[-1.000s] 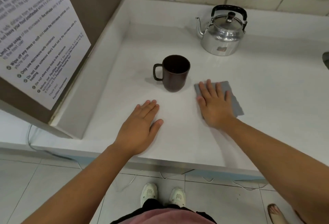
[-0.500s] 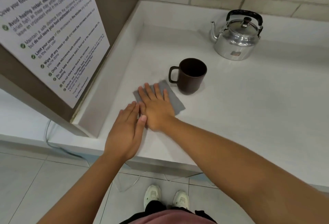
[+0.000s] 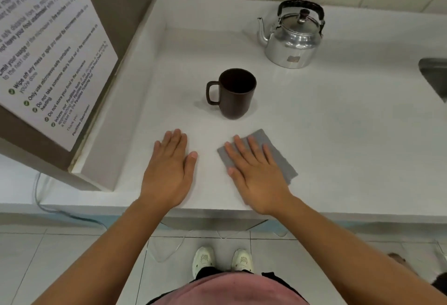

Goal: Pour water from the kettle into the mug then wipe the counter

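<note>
A dark brown mug (image 3: 235,95) stands upright mid-counter, handle to the left. Behind it to the right sits a silver kettle (image 3: 292,38) with a black handle, its spout facing left. A grey cloth (image 3: 278,157) lies flat on the white counter (image 3: 338,123) in front of the mug. My right hand (image 3: 256,171) presses flat on the cloth with fingers spread. Palm down on the bare counter to the cloth's left rests my left hand (image 3: 169,166), holding nothing.
A brown panel with a printed notice (image 3: 48,50) walls off the left side, above a raised ledge. The corner of a sink (image 3: 435,74) shows at the right edge. A tiled wall runs along the back. The counter's front edge is just under my wrists.
My right hand slid the cloth left until it touched my left hand, then back to the right, in front of the mug. My left hand stayed flat on the counter.
</note>
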A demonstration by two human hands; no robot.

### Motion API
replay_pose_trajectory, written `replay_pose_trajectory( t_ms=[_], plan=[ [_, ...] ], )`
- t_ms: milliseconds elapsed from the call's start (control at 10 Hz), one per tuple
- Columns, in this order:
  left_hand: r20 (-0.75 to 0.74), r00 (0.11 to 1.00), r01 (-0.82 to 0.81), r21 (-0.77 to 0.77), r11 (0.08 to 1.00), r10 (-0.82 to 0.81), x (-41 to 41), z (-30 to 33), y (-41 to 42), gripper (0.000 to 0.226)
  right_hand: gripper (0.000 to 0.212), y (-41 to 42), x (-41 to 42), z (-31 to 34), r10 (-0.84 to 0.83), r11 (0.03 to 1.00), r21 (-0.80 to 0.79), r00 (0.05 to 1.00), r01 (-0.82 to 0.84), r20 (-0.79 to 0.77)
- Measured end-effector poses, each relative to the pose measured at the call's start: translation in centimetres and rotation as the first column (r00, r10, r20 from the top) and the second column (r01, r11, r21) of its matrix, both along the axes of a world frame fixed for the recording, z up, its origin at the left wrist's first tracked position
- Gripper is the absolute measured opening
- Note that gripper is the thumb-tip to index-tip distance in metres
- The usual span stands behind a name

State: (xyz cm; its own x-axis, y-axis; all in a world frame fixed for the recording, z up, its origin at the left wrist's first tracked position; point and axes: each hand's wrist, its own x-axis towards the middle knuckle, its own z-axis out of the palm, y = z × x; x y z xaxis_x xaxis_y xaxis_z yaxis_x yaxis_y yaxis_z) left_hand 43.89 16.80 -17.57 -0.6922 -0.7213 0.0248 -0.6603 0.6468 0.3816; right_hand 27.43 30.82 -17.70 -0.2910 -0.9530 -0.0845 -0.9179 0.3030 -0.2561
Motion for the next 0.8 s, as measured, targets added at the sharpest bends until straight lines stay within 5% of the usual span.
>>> replay_pose_trajectory(
  t_ms=[300,600,800],
  plan=[
    [0.061,0.993,0.104,0.002,0.995,-0.104,-5.6,0.2,1.1,0.066,0.057,6.5,-8.2,0.3,-0.393,0.919,0.005,0.919,0.393,-0.002],
    [0.095,0.989,0.114,-0.010,0.993,-0.112,-5.7,-0.4,1.2,0.068,0.057,7.4,-8.5,0.9,-0.430,0.903,0.015,0.903,0.429,0.019],
    [0.193,0.971,0.130,0.063,0.990,-0.140,-6.0,1.7,0.7,0.071,0.058,6.2,-10.0,3.0,-0.385,0.902,0.177,0.919,0.394,-0.083]
  ],
)
